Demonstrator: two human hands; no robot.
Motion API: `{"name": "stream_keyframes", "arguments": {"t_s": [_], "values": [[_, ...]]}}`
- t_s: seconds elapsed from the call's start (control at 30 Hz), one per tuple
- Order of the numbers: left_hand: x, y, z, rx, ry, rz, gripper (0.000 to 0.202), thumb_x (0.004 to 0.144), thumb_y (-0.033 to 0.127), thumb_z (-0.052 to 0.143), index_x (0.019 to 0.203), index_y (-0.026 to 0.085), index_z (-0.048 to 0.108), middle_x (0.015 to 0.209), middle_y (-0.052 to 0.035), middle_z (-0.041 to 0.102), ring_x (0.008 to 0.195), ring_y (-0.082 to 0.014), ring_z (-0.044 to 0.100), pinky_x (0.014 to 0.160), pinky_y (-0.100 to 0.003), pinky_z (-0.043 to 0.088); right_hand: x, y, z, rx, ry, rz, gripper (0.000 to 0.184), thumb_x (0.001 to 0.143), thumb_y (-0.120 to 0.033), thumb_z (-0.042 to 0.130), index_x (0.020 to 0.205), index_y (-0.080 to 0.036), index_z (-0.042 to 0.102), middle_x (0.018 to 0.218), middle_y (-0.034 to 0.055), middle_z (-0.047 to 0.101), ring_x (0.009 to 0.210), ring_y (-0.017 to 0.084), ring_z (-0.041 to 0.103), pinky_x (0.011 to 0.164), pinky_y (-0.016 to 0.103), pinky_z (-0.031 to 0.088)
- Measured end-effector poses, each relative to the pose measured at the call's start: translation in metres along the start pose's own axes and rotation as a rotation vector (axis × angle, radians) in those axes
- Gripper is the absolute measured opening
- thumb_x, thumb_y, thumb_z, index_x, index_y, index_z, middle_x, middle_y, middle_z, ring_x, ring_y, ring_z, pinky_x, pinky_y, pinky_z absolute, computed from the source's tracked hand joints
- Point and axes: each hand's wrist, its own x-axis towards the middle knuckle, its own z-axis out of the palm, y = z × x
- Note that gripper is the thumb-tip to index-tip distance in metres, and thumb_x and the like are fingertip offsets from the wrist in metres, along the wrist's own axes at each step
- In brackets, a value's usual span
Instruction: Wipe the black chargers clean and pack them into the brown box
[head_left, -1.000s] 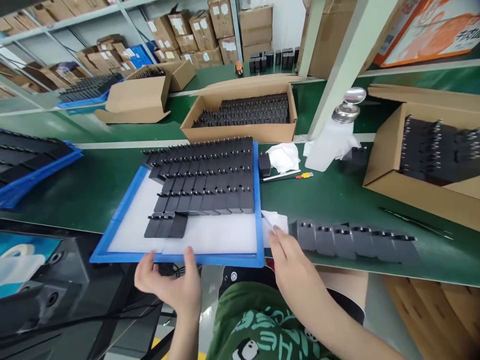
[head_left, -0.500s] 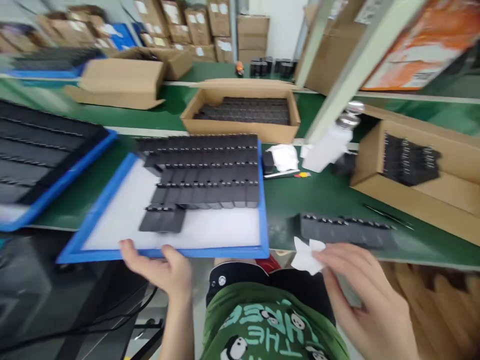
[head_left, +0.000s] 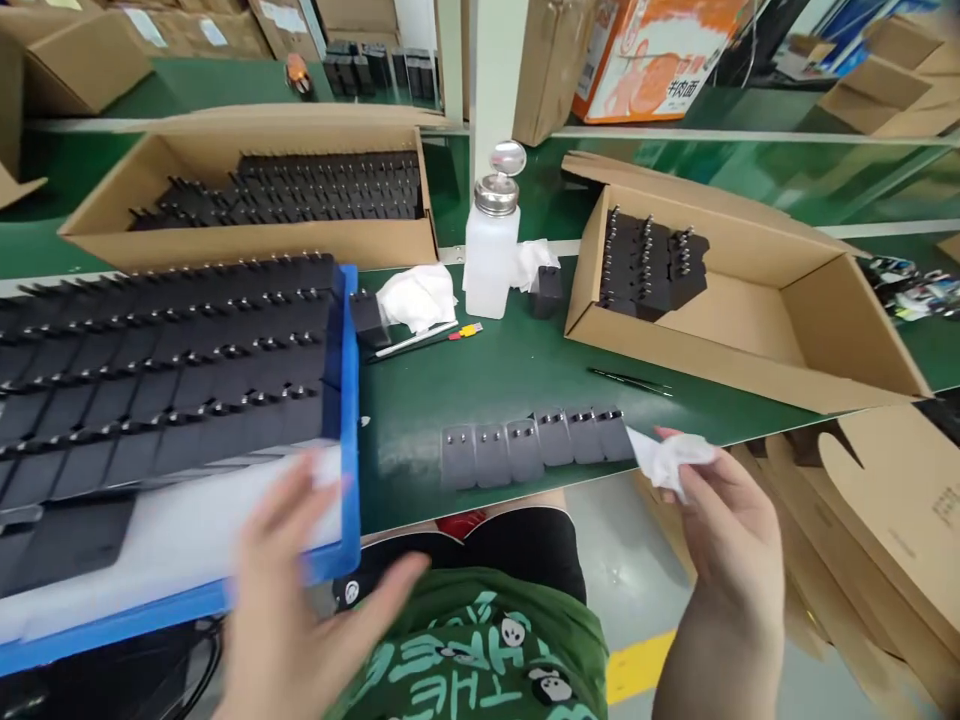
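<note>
White tissue [head_left: 679, 462], one, crumpled: pinched in the closed grip of the right hand [head_left: 739, 510], at the right end of a row of flat black pieces [head_left: 536, 448]; whether its tip touches the last piece, I cannot tell.

Left hand [head_left: 300, 590], one, blurred: grip open, thumb and fingers spread, nothing held, by the near right corner of a blue-rimmed tray [head_left: 349, 400]. Contact with the rim: cannot tell.

Tray contents: black blocks [head_left: 180, 370] in ranks, metal pins showing, on a white liner.

Green tabletop [head_left: 420, 400], bearing also: tweezers [head_left: 630, 381], lying beyond the row; white bottle [head_left: 487, 265], metal cap, upright; wadded white paper [head_left: 416, 297], beside the tray; open carton [head_left: 697, 358], right, black blocks at its left end.
</note>
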Motion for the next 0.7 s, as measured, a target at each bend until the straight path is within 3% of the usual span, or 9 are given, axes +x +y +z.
{"name": "stream_keyframes", "arguments": {"t_s": [0.1, 0.2, 0.33, 0.5, 0.57, 0.63, 0.7], "values": [[0.05, 0.033, 0.027, -0.042, -0.265, 0.181, 0.082, 0.082, 0.052, 0.072, 0.147, 0.021, 0.034, 0.148, -0.017, 0.046, 0.133, -0.0359, 0.046, 0.103, -0.055, 0.048, 0.014, -0.002, 0.004, -0.152, -0.275, -0.007, 0.046, 0.09, -0.031, 0.059, 0.136, -0.029, 0.057, 0.128, 0.0105, 0.063, 0.067, 0.012, 0.056, 0.055, 0.026, 0.051], [0.079, 0.045, 0.05, 0.046, -0.352, 0.287, 0.084, 0.07, 0.047, 0.084, 0.138, 0.017, 0.046, 0.134, -0.0139, 0.06, 0.117, -0.0346, 0.057, 0.095, -0.052, 0.052, 0.023, -0.008, 0.013, -0.279, -0.426, -0.085, 0.05, 0.095, -0.026, 0.048, 0.144, -0.032, 0.048, 0.129, 0.0091, 0.063, 0.061, 0.01, 0.052, 0.055, 0.026, 0.052], [0.085, 0.043, 0.054, 0.052, -0.363, 0.266, 0.073, 0.066, 0.037, 0.089, 0.128, 0.019, 0.055, 0.115, -0.0068, 0.07, 0.093, -0.0262, 0.064, 0.078, -0.042, 0.055, 0.026, -0.009, 0.025, -0.379, -0.46, -0.202, 0.049, 0.097, -0.023, 0.041, 0.144, -0.031, 0.049, 0.118, 0.0083, 0.068, 0.054, 0.008, 0.051, 0.053, 0.023, 0.051], [0.077, 0.029, 0.044, 0.068, -0.311, 0.202, 0.082, 0.056, 0.035, 0.094, 0.128, 0.022, 0.056, 0.114, -0.004, 0.07, 0.094, -0.0263, 0.065, 0.079, -0.041, 0.057, 0.035, -0.007, 0.026, -0.42, -0.603, -0.2, 0.049, 0.097, -0.03, 0.044, 0.146, -0.034, 0.046, 0.137, 0.0092, 0.06, 0.065, 0.012, 0.067, 0.057, 0.023, 0.059], [0.076, 0.026, 0.038, 0.114, -0.303, 0.186, 0.087, 0.057, 0.038, 0.094, 0.132, 0.025, 0.054, 0.125, -0.0058, 0.066, 0.105, -0.0303, 0.063, 0.085, -0.044, 0.057, 0.045, -0.023, 0.025, -0.454, -0.543, -0.236, 0.044, 0.091, -0.038, 0.053, 0.135, -0.037, 0.058, 0.127, 0.0063, 0.067, 0.072, 0.02, 0.073, 0.054, 0.026, 0.061], [0.072, 0.022, 0.03, 0.141, -0.25, 0.174, 0.084, 0.066, 0.043, 0.088, 0.138, 0.026, 0.048, 0.138, -0.0089, 0.058, 0.119, -0.034, 0.057, 0.094, -0.047, 0.054, 0.057, -0.052, 0.033, -0.464, -0.307, -0.316, 0.035, 0.085, -0.044, 0.061, 0.119, -0.041, 0.066, 0.102, 0.0028, 0.076, 0.07, 0.025, 0.073, 0.05, 0.031, 0.062], [0.066, 0.018, 0.022, 0.108, -0.149, 0.157, 0.073, 0.079, 0.047, 0.076, 0.141, 0.025, 0.045, 0.144, -0.0119, 0.052, 0.128, -0.0342, 0.051, 0.101, -0.048, 0.05, 0.074, -0.089, 0.058, -0.453, -0.065, -0.467, 0.024, 0.082, -0.043, 0.067, 0.106, -0.042, 0.069, 0.087, 0.0001, 0.075, 0.067, 0.025, 0.072, 0.057, 0.034, 0.065]]}}
